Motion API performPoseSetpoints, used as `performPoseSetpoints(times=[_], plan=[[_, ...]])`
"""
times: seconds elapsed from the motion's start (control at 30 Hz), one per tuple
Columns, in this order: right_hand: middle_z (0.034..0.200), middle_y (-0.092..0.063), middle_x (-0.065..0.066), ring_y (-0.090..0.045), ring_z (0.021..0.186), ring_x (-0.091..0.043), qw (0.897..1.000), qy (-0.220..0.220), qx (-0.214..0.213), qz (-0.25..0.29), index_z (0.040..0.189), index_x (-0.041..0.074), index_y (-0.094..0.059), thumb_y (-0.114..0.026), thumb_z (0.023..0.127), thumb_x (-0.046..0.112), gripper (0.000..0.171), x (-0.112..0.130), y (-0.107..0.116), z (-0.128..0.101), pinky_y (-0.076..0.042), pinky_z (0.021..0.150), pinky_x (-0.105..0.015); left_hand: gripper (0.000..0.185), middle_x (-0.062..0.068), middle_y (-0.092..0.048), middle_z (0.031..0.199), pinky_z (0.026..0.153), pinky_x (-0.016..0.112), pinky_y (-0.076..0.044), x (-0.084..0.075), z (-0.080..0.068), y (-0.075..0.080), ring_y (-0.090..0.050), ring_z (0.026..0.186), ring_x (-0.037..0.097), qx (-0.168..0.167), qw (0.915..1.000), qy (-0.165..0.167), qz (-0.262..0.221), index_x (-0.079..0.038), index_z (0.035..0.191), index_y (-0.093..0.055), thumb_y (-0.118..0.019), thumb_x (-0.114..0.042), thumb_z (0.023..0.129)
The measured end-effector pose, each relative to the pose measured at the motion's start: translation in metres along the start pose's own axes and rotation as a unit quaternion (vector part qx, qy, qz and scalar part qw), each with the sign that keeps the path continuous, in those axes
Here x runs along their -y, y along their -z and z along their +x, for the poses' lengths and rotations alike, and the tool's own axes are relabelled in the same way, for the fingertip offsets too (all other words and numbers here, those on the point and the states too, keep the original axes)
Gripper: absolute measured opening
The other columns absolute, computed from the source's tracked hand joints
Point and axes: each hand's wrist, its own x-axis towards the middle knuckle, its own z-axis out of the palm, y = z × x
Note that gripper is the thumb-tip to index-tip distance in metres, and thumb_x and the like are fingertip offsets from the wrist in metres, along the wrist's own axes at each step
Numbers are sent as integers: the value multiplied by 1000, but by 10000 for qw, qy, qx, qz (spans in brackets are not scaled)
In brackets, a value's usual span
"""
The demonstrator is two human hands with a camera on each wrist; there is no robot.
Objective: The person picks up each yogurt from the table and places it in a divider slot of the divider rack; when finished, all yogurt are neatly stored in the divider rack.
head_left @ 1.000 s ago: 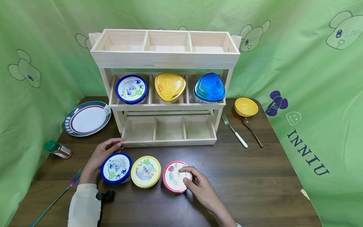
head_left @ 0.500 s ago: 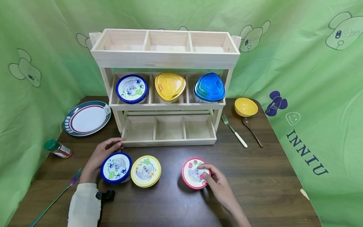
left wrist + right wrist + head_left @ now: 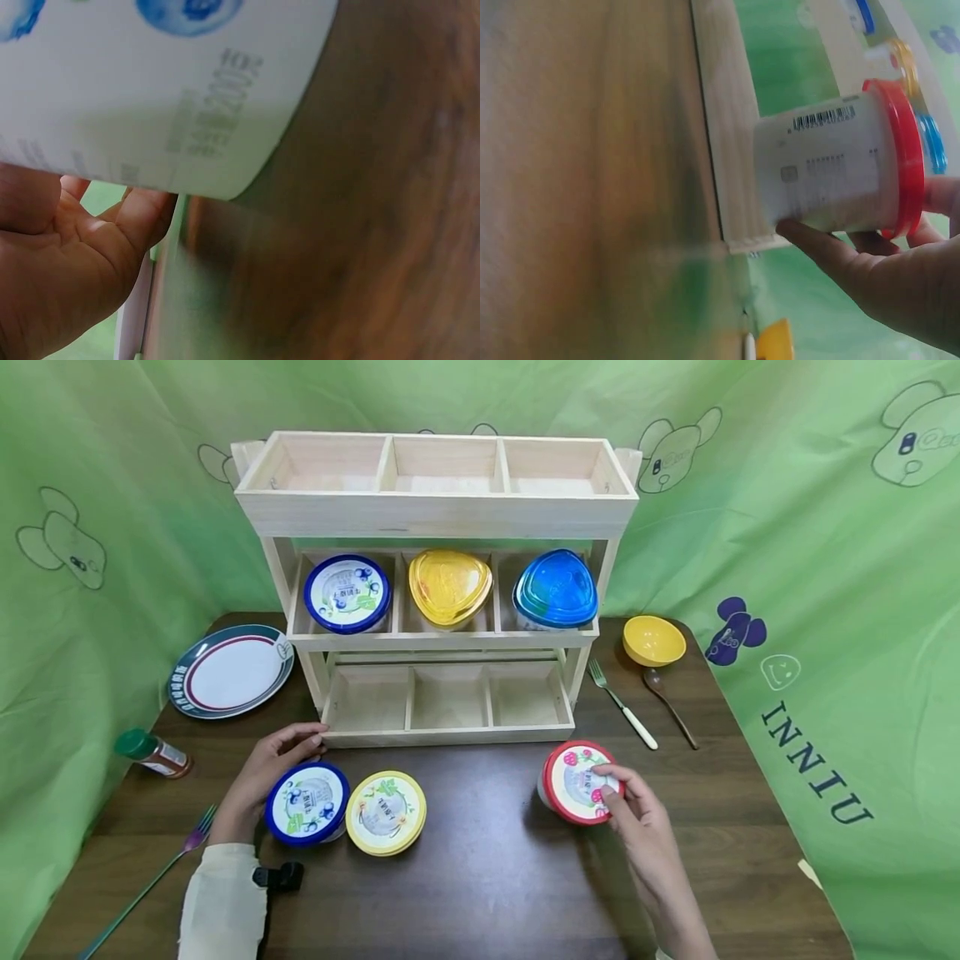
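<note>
My right hand (image 3: 647, 828) grips a white tub with a red, strawberry-printed lid (image 3: 577, 781). It is raised off the table, and its barcoded white side (image 3: 821, 169) shows in the right wrist view. My left hand (image 3: 273, 768) rests with its fingertips at the lower left corner of the wooden shelf (image 3: 450, 737). Just in front of that hand stands a tub with a blue, blueberry-printed lid (image 3: 307, 803), whose white wall (image 3: 150, 90) partly hides the fingers in the left wrist view. A tub with a yellow lid (image 3: 386, 814) stands close to its right.
The shelf's middle tier holds a blue-lidded tub (image 3: 347, 594), a yellow container (image 3: 450, 589) and a blue container (image 3: 556, 589). Left lie a plate (image 3: 232, 672), a green-capped jar (image 3: 153, 754) and a long fork (image 3: 146, 889). Right are a fork (image 3: 624, 706), a spoon (image 3: 671, 710) and a bowl (image 3: 654, 641).
My right hand has lifted the red-lidded tub and carried it right and toward the shelf, away from the yellow-lidded one. My left hand has stayed at the shelf corner.
</note>
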Motion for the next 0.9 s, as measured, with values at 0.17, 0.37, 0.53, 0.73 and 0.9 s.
performPoseSetpoints(times=[0.17,0.37,0.53,0.73,0.9], plan=[[113,-57,-3,-57,92,-10,9988,64,-247,406,137,-2,-62,-55,114,7,26,7,8,6,-52,74,-17,48,14,-65,140,92,18,-56,-1,0,0,-67,109,3,2,10000,-22,-38,0,153,-57,-60,-27,115],[137,-52,-10,-61,110,-15,9973,19,-213,706,142,3,-60,-53,113,2,29,13,10,13,-59,87,-21,47,13,-66,139,92,19,-56,-2,-2,-1,-67,109,2,8,9999,-49,-88,0,153,-57,-59,-27,115],[147,-44,-10,-57,119,-18,9974,-106,-356,623,145,2,-57,-51,111,-5,36,20,8,20,-59,90,-22,47,11,-66,138,93,18,-56,-3,-3,-1,-67,109,3,-3,9999,-36,-113,0,153,-57,-60,-27,114],[158,-39,-7,-49,131,-25,9983,-310,-431,254,151,3,-50,-53,112,-1,39,32,2,30,-58,97,-22,46,9,-67,136,92,19,-57,-2,-2,3,-67,108,3,-10,10000,-68,-40,0,153,-58,-59,-26,115],[156,-45,-8,-49,131,-25,9973,117,-711,174,148,2,-56,-54,109,-6,40,37,-6,39,-57,96,-19,46,11,-68,135,92,20,-57,0,-1,2,-67,109,5,14,9999,-110,-78,0,153,-58,-59,-26,115]])
